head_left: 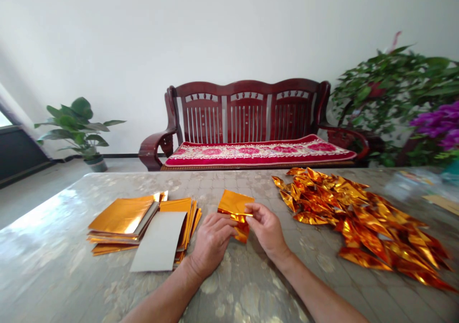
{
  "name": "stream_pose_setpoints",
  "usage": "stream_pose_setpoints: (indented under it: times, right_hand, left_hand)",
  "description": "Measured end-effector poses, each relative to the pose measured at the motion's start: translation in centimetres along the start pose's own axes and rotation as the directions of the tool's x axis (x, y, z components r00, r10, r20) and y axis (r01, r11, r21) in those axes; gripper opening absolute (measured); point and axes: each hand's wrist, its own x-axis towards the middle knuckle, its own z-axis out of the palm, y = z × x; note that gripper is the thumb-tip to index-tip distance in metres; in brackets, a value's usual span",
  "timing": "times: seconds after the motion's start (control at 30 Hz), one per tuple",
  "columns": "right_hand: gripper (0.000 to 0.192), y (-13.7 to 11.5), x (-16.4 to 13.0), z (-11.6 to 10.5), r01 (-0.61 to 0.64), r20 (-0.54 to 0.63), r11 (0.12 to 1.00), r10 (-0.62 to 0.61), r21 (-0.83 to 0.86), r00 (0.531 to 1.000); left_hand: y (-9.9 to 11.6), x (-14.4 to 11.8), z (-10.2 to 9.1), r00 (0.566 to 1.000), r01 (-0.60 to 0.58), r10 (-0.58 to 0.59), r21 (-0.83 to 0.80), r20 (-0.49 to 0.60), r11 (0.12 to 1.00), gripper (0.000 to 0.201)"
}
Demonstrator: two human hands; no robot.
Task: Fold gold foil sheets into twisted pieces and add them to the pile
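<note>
Glossy table (pixel 71 246) with a pale gold floral and grid pattern, bright glare on the part left of the foil sheet. Beyond the table, a plain white wall and a dark red wooden bench (pixel 247 122) with slatted back, curved arms and a red cushion with pink flowers and white trim. Behind and left of the sheet, on the floor, a broad-leaved potted plant (pixel 81 127); behind and right, a leafy bush (pixel 390 93) and purple flowers (pixel 439 122). No readable writing anywhere. Foil sheet (pixel 234 210) near the table's middle: shiny gold, mirror-like, partly folded and creased, upper part flat and square-cornered. Left hand (pixel 211 239) closed on the sheet's lower left, fingers curled over the fold. Right hand (pixel 267 227) pinching the sheet's right edge between thumb and forefinger. Left of the sheet, just beside the left hand, a stack (pixel 125 218) of flat gold rectangles, fanned, with one grey sheet (pixel 159 242) lying face-down on top. Right of the sheet, a loose pile (pixel 362 222) of folded gold pieces, pointed, crinkled, orange-gold.
</note>
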Motion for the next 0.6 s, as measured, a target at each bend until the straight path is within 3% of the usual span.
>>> stream_pose_setpoints:
  times: [0.13,0.3,0.37,0.47,0.53,0.6]
  right_hand:
    - [0.029,0.3,0.3,-0.3,-0.022,-0.053,1.000,0.021,-0.019,0.998]
    - [0.029,0.4,0.6,-0.8,-0.014,-0.106,1.000,0.011,-0.025,0.994]
    - [0.029,0.3,0.6,-0.8,-0.007,-0.123,1.000,0.004,-0.026,0.992]
    - [0.031,0.3,0.6,-0.7,-0.010,-0.123,1.000,0.008,-0.010,0.992]
    - [0.031,0.2,0.6,-0.6,-0.017,-0.108,1.000,0.018,0.013,0.994]
    - [0.032,0.2,0.5,-0.5,-0.026,-0.111,0.999,0.031,0.046,0.993]
  left_hand:
    - [0.2,0.1,0.0,0.999,0.045,-0.045,-0.032,0.029,0.998,0.024]
    - [0.5,0.0,-0.4,0.971,0.214,-0.221,-0.088,-0.094,0.973,0.033]
    - [0.1,-0.1,-0.2,0.933,0.301,-0.321,-0.131,-0.165,0.944,0.033]
    - [-0.6,-0.3,0.4,0.841,0.451,-0.497,-0.234,-0.211,0.861,0.031]
    - [-0.8,-0.2,0.6,0.775,0.535,-0.613,-0.360,-0.152,0.765,0.033]
    - [-0.7,-0.2,0.6,0.749,0.556,-0.661,-0.501,-0.045,0.664,0.032]
